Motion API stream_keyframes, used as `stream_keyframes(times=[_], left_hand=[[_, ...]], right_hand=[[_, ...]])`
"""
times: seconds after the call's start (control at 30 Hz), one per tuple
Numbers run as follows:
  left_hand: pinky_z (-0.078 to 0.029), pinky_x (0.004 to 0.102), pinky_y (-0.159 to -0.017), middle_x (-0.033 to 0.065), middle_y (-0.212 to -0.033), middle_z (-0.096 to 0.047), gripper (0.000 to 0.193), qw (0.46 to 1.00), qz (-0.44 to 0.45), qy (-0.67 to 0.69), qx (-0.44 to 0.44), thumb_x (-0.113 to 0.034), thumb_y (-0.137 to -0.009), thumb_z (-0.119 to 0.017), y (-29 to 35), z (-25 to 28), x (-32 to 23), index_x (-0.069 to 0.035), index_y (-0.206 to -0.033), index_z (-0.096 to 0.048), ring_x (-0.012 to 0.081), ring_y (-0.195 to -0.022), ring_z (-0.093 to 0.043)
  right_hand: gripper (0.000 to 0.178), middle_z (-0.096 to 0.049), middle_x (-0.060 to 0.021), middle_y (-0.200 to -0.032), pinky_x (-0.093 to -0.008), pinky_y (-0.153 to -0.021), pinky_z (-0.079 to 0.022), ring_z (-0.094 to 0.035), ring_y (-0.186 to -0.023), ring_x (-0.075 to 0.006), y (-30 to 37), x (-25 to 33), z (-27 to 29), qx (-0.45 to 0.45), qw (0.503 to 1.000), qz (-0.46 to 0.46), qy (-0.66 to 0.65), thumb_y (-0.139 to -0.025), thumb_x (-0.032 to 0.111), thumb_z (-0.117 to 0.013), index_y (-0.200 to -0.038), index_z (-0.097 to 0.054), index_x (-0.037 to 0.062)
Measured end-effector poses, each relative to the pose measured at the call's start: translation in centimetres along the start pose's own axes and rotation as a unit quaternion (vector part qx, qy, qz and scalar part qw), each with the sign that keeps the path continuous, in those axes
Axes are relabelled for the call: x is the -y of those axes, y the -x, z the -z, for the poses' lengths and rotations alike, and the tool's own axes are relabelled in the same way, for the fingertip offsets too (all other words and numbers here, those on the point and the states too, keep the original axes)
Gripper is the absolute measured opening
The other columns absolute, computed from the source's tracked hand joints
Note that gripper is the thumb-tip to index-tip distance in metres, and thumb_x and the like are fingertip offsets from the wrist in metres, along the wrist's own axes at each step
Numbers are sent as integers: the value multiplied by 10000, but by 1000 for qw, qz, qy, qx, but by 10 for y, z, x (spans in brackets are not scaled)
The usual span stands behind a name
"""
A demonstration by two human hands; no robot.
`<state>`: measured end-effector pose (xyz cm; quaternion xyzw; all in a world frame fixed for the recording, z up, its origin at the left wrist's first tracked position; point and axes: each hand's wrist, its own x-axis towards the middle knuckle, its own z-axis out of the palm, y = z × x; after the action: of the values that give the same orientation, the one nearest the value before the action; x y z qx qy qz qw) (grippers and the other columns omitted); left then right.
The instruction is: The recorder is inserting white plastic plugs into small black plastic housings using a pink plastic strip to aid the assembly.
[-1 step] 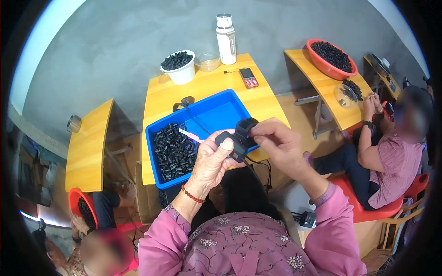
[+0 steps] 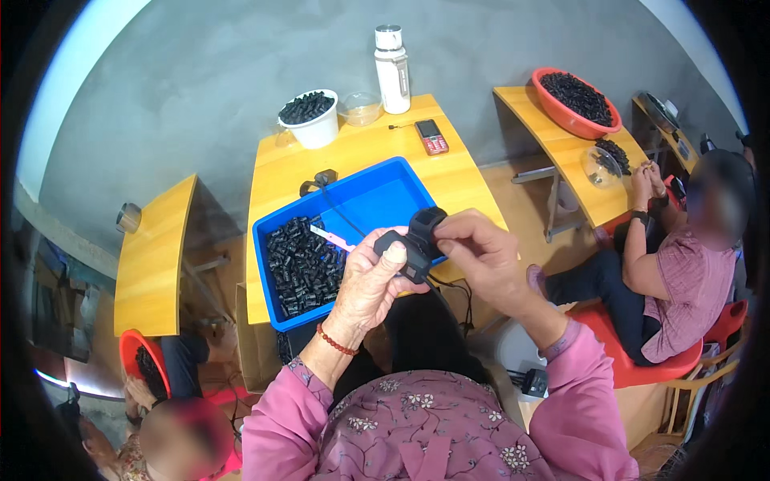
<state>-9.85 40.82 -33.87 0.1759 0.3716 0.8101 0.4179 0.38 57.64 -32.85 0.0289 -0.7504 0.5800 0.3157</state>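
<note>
My left hand [image 2: 375, 276] is closed round a small black boxy device [image 2: 413, 260] with a little window on its side. A curved black band [image 2: 427, 221] stands up from the device, and my right hand [image 2: 485, 252] pinches the band's right edge between thumb and fingers. From the left hand also sticks out a slim pink-handled blade [image 2: 329, 236], its tip pointing up and left. Both hands are above the near right part of a blue tray [image 2: 385, 170]. Short black ribbed plastic pieces [image 2: 301, 264] fill the tray's left side. A black cable hangs below the device.
The tray lies on a yellow table [image 2: 465, 184] with a white bucket [image 2: 321, 128] of black pieces, a clear bowl [image 2: 361, 108], a white flask [image 2: 393, 80] and a red phone [image 2: 431, 138]. Co-workers sit left and right, near red basins [image 2: 605, 127] of black pieces.
</note>
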Motion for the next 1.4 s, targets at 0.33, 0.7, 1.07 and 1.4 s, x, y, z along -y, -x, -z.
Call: stream_keyframes(times=[0.33, 0.7, 1.07, 1.4], left_hand=[[-523, 252, -431, 92, -832, -653, 439, 996, -20, -86, -33, -280, -873, -761, 0, -9, -5, 22, -1117, -556, 131, -540, -625], [-475, 231, -402, 66, -774, -634, 461, 977, 3, -200, -74, -261, -826, -804, 19, -19, 7, -8, -1103, -537, 107, -485, -580], [-491, 217, -722, 15, -957, -611, 483, 940, -44, -335, -37, -309, -790, -845, 26, -15, 14, -26, -1053, -554, 68, -825, -569], [-505, 227, -731, 25, -943, -616, 538, 933, -86, -348, -37, -332, -772, -858, 26, -9, 30, -13, -1065, -540, 76, -832, -589]], right_hand=[[360, -618, -241, -1137, -393, -841, -528, -611, -1007, -453, 9, -8, -9, 97, 981, 50, 158, -863, -94, -566, -1211, -589, -2], [482, -489, -231, -1430, -387, -1060, -429, -493, -1322, -340, 16, -26, -14, 169, 982, -74, 39, -865, -112, -554, -1316, -582, 57], [382, -439, -143, -1499, -346, -1074, -429, -483, -1330, -221, 40, -29, -34, -13, 905, -278, -323, -838, -182, -540, -1175, -667, -55], [483, -325, -155, -1568, -370, -1139, -337, -388, -1408, -250, 49, -37, -28, 44, 949, -186, -249, -884, -166, -456, -1331, -561, -16]])
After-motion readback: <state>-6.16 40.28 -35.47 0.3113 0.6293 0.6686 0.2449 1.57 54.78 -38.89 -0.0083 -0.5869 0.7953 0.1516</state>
